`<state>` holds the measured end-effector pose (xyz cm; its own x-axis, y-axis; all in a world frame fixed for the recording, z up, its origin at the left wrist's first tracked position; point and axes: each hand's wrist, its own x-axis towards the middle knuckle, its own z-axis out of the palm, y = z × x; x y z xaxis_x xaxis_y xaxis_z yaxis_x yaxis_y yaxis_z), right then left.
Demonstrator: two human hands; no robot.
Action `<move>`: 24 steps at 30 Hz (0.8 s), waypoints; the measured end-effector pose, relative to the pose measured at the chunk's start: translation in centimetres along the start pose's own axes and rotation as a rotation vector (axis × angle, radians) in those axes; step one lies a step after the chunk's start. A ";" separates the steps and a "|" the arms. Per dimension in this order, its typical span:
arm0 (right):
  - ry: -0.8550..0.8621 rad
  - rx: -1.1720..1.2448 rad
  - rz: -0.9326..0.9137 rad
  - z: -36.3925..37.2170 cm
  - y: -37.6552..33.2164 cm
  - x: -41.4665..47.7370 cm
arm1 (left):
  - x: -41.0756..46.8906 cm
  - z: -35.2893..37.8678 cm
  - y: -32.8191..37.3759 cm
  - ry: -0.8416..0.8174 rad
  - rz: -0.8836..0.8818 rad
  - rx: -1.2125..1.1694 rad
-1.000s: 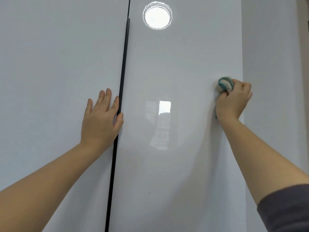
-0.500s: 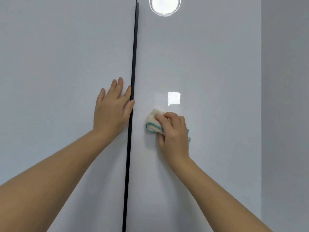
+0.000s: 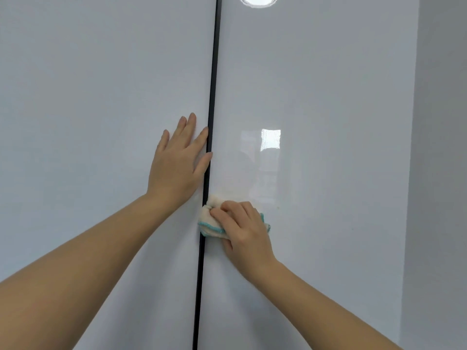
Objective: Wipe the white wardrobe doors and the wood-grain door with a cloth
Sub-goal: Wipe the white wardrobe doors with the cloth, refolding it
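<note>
Cloth: a bunched cream cloth (image 3: 211, 219) with teal edging sits under the fingers of the right hand (image 3: 242, 228). Most of it pokes out past the fingertips, and a teal corner shows on the hand's far side.
Cloth on door: it is pressed to the glossy white right door (image 3: 328, 173), and the end beyond the fingertips overlaps the black strip (image 3: 212, 84) between the two doors.
Right hand: the fingers are curled over the cloth and grip it, with the knuckles raised and the back of the hand facing the camera. The bare forearm rises from the lower right corner.
Left hand: the left hand (image 3: 177, 165) lies flat on the left door (image 3: 101, 122), fingers straight and slightly spread and pointing up. Its thumb lies against the strip. It is above the cloth hand and just across the strip from it, not touching it. The forearm comes up from the lower left.
Reflections: a bright window patch (image 3: 271, 138) shines on the right door above the cloth hand, and a round lamp glare (image 3: 260, 1) is cut off by the top edge.
Beyond: a plain grey wall (image 3: 442, 147) stands past the right door, well to the right of the cloth hand.
</note>
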<state>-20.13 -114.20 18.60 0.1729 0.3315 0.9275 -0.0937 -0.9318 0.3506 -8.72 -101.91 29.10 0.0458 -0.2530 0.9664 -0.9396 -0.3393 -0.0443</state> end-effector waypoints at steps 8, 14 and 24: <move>-0.295 -0.084 -0.311 -1.9 0.7 -5.1 | -3.0 1.2 1.8 -0.004 -0.090 0.002; -0.062 -0.129 -0.093 -4.1 3.7 -3.0 | -3.0 1.6 2.0 0.019 -0.107 0.004; 0.336 -0.185 0.695 -13.5 13.6 -3.6 | -3.2 1.4 2.3 0.010 -0.121 0.003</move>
<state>-35.30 -126.03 21.77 -0.2869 -0.2631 0.9211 -0.2380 -0.9118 -0.3346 -10.56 -103.15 25.57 0.1552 -0.2008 0.9673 -0.9265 -0.3695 0.0719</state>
